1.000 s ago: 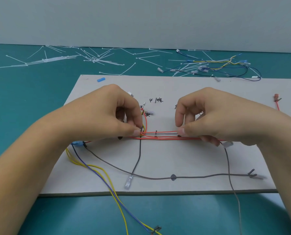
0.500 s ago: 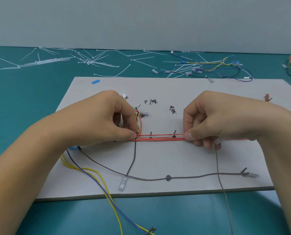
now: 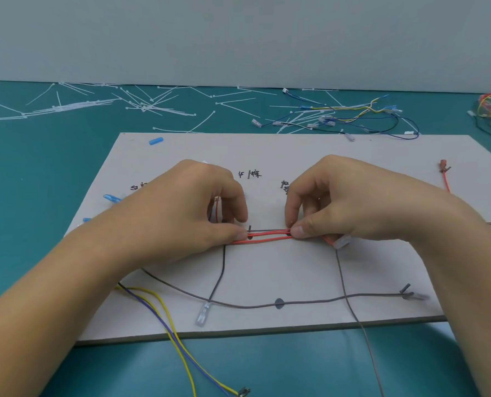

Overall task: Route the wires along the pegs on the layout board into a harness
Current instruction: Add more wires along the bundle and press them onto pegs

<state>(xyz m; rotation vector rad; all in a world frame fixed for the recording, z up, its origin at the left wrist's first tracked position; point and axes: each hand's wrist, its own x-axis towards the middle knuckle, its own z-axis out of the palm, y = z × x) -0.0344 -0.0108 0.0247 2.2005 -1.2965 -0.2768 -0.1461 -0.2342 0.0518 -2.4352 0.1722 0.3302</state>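
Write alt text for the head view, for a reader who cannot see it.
The left hand and right hand pinch red wires stretched straight between them on a grey board, beside a small peg. A grey wire curves across the board's near half, and loose cable ties litter the teal table behind.

Left forearm (image 3: 52,296) slants in from the lower left, right forearm (image 3: 467,267) from the lower right, both with the backs of the hands up. The left hand (image 3: 187,204) has thumb and index tips pinching the red wires (image 3: 268,235) at their left end. The right hand (image 3: 350,202) mirrors it, thumb and index nipping the right end, the other fingers (image 3: 293,207) curled down. The hands are near each other, not touching.
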